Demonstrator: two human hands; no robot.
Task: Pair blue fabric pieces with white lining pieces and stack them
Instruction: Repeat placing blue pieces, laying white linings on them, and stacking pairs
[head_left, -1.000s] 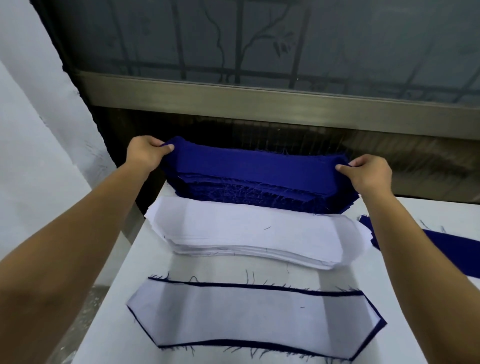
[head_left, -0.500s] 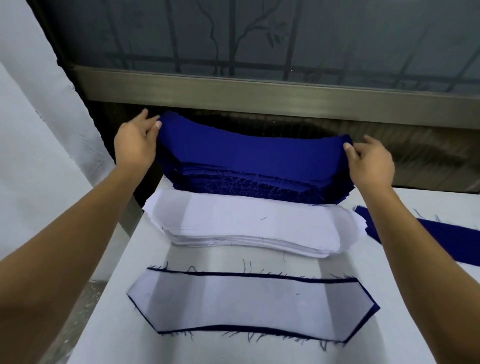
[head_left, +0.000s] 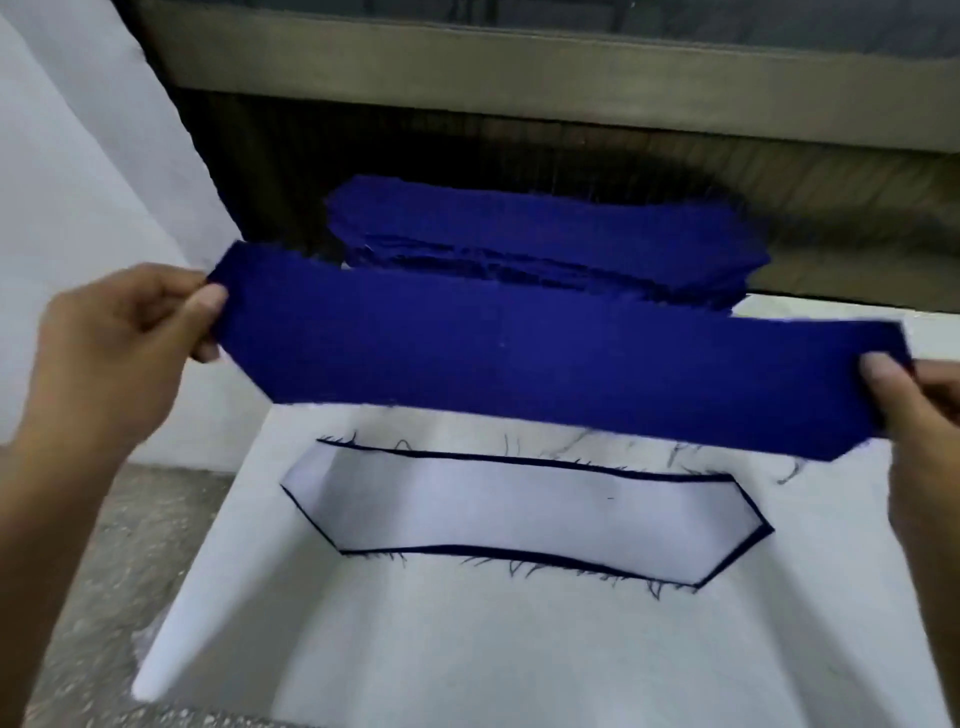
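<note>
- Blue fabric piece (head_left: 545, 364) is hanging stretched between both hands above the counter (head_left: 467, 649), a bit blurred, over the near edge of the blue stack (head_left: 550, 239).
- Left hand (head_left: 114, 353) is pinching the piece's left end, thumb on top and fingers curled under; closed on cloth.
- Piece is looking light and limp, sagging little only because it is being held taut; best taken at the two short ends, as it is now. Raw edges are fraying, so tugging could shed threads.
- Paired piece (head_left: 524, 519), white lining over blue with a dark rim showing, is lying flat on the counter below the held piece, apart from it.
- White lining stack is not visible; likely hidden behind the held cloth.
- Right hand (head_left: 924, 410) is pinching the right end, thumb on top, partly cut off by the frame.
- Room: counter's left edge is dropping to the floor (head_left: 104, 545) just beside the paired piece; bare counter is lying open toward the viewer.
</note>
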